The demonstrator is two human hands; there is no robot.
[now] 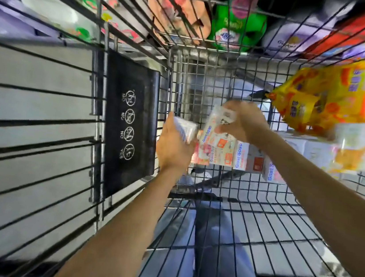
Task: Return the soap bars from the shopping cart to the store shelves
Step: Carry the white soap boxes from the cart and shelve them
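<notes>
1. Arms of a person reach down into the wire shopping cart (250, 194), with both hands low near its floor.
2. The left hand (174, 146) has its fingers curled round a small white soap box (185, 129) and grips it from below. The box sits tilted in the palm.
3. The right hand (242, 123) pinches a second soap box (217, 125) between thumb and fingers. This box is also tilted, and blue "Goat Soap" lettering shows on its side.
4. A row of soap boxes (241, 159) lies side by side on the cart floor, just under the two hands. Both held boxes are over the left end of that row.
5. A yellow package (345, 94) hangs at the cart's right side, higher than the hands, with pale boxes (310, 150) below it. I cannot tell whether these are inside the basket or behind its wires.
6. A black flap (130, 120) printed with round white icons lies against the cart's left side, near the left hand.
7. Past the far end of the cart, a green package (237, 22) and other coloured packs show through the wires, too blurred to read.
8. A leg (220, 248) in blue jeans shows through the wire floor.
</notes>
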